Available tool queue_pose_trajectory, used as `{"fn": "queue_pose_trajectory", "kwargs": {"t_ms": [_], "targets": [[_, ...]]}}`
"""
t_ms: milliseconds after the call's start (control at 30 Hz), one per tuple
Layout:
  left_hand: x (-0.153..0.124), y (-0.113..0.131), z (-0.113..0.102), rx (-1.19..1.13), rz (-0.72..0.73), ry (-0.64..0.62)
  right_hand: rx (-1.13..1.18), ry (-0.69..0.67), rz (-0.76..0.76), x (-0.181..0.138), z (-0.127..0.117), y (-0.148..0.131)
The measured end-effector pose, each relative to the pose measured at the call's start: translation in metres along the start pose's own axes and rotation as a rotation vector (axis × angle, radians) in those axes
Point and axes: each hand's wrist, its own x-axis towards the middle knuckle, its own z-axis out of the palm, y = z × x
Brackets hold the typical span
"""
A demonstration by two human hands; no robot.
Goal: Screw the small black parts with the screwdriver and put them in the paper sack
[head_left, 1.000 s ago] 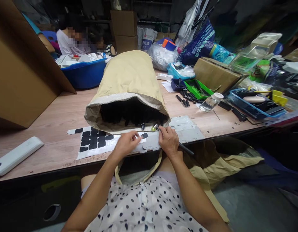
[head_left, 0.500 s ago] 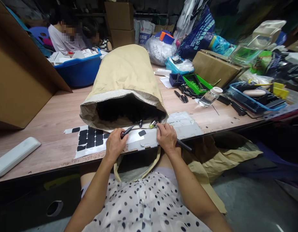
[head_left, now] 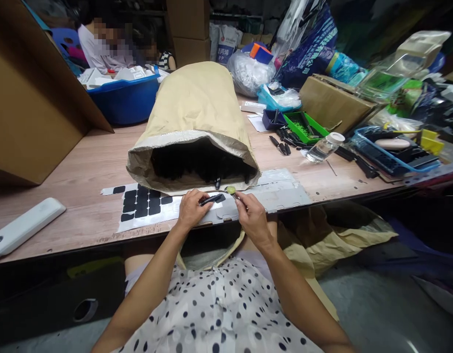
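Left hand (head_left: 189, 208) pinching pen (head_left: 211, 199), right hand (head_left: 250, 215) seemingly clenched

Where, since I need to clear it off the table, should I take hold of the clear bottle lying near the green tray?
Likely grip the bottle across its round body, from above: it lies on its side, white cap pointing away and right, with bare table on its near side.
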Motion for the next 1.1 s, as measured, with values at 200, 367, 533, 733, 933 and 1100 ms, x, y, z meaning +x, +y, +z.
{"fn": "queue_pose_trajectory", "kwargs": {"t_ms": [200,367,533,733,933,1100], "targets": [[0.0,0.0,0.002,-0.022,-0.016,-0.004,0.056,-0.031,-0.038,0.001,0.009,-0.021],[0.001,0.0,0.004,-0.019,-0.016,-0.01,-0.011,-0.074,-0.063,-0.002,0.017,-0.022],[0.001,0.002,0.005,-0.025,-0.024,-0.014,-0.019,-0.089,-0.058,0.001,0.015,-0.024],[0.001,0.005,0.004,-0.023,-0.054,-0.017,0.053,-0.019,-0.07,0.008,0.007,-0.031],[0.001,0.004,0.004,-0.02,-0.037,-0.017,0.063,0.0,-0.051,0.002,0.009,-0.023],[0.001,0.003,0.005,-0.015,-0.042,-0.012,0.03,-0.034,-0.078,-0.004,0.014,-0.021]]}}
